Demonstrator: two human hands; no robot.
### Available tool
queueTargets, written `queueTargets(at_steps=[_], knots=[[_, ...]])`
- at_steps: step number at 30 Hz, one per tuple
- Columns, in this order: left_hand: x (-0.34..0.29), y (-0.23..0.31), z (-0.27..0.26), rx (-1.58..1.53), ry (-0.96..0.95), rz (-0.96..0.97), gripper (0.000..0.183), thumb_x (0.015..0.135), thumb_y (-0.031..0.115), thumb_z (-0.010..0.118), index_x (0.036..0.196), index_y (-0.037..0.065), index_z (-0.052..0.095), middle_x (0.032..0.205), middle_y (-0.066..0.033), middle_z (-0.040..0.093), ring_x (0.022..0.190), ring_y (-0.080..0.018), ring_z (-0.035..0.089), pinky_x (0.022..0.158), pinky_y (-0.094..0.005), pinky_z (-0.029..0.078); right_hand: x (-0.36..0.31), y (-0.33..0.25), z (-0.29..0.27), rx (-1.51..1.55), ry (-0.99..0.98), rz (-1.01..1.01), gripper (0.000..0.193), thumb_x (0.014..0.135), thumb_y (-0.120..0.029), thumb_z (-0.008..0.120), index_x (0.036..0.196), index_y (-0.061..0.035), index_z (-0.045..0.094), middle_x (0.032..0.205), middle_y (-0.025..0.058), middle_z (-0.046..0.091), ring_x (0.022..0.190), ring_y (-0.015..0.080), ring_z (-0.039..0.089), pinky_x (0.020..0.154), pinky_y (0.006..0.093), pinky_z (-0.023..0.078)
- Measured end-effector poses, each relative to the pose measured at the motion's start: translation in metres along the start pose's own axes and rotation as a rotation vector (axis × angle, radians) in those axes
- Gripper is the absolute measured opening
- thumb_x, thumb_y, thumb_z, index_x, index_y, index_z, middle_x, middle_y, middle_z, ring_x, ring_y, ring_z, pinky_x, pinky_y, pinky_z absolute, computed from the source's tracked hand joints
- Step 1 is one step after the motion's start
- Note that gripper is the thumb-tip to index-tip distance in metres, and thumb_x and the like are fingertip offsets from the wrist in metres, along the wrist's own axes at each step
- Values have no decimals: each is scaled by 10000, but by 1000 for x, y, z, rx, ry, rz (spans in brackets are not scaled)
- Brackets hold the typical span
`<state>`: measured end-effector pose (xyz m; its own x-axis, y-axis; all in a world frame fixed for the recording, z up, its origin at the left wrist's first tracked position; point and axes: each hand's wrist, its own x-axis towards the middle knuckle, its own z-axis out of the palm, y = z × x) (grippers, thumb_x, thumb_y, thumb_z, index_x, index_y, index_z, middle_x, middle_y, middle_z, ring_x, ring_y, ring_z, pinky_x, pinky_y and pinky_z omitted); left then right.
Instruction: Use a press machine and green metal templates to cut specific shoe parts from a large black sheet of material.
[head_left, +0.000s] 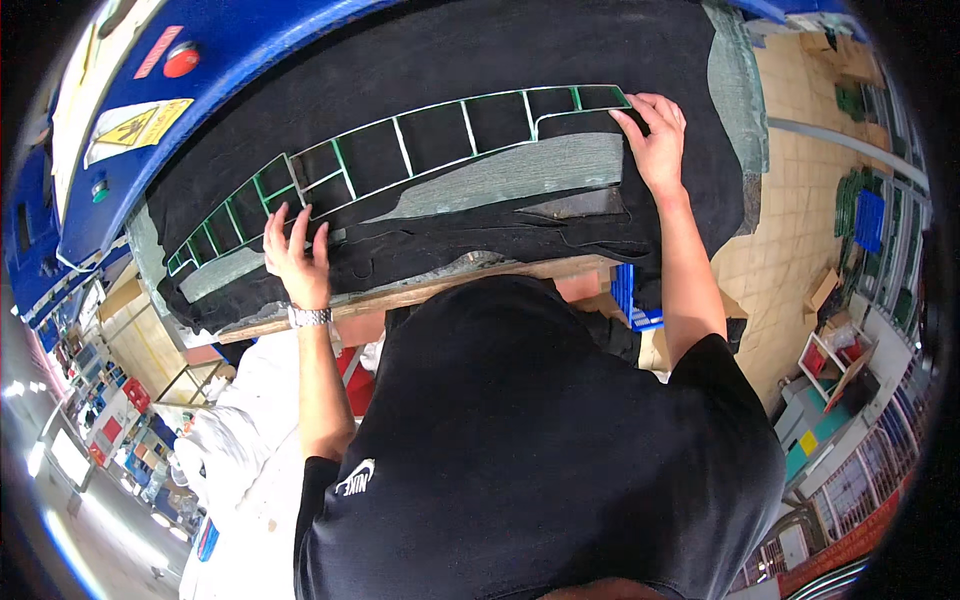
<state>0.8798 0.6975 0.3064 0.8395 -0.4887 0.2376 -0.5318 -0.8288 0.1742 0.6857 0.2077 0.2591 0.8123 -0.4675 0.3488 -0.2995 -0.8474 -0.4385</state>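
Observation:
A long, curved cutting die with thin green and silver metal walls and several cross-bars lies on dark leather or fabric-like sheet material. My right hand pinches its right end between thumb and fingers. At the die's near edge, left of its middle, my left hand has its fingertips hooked on the metal strip, fingers somewhat apart. Below the die, a grey-green work surface shows through a cut-out gap in the dark sheet.
A blue machine with a red button borders the far left. Along the near side of the surface runs a wooden edge. A blue crate stands below it, and racks of green dies are at the right.

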Motion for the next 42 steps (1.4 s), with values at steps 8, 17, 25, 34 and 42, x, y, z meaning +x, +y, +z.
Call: queueTargets(at_steps=[8, 17, 25, 34, 42], knots=[[-30, 4, -13, -420, -316, 51, 231, 806, 236, 824, 991, 117, 752, 912, -65, 680, 870, -303, 634, 778, -447, 494, 29, -55, -34, 79, 149, 89, 286, 918, -153, 748, 1167, -15, 713, 1183, 142, 691, 1124, 283, 666, 996, 362, 504], [-18, 8, 11, -273, -133, 72, 448, 706, 313, 857, 1101, 141, 734, 1019, -41, 611, 1034, -284, 567, 939, -458, 424, 134, -136, -47, 415, 115, 35, 263, 1001, -196, 680, 1161, 9, 710, 1094, 93, 734, 987, 123, 671, 883, 275, 516], [49, 4, 36, -337, -54, 61, 391, 743, 287, 839, 1097, 153, 740, 1022, -49, 601, 1055, -286, 538, 992, -438, 399, 229, -157, -32, 439, 11, 77, 342, 1019, -328, 649, 1003, -1, 748, 835, 35, 740, 791, 74, 640, 746, 251, 495], [90, -4, 52, -303, -12, 86, 361, 746, 295, 841, 1070, 164, 751, 1038, -65, 607, 1070, -296, 551, 998, -458, 408, 126, -180, -2, 158, -379, -92, 269, 941, -262, 719, 989, 1, 743, 827, 183, 727, 743, 209, 706, 711, 345, 533], [100, -1, 49, -223, -115, 93, 390, 733, 324, 846, 1075, 164, 746, 1025, -83, 625, 1038, -320, 591, 905, -471, 473, 64, -148, 36, -122, -386, -169, 469, 757, -258, 845, 1138, -18, 712, 1033, 147, 688, 1024, 358, 660, 880, 444, 535]])
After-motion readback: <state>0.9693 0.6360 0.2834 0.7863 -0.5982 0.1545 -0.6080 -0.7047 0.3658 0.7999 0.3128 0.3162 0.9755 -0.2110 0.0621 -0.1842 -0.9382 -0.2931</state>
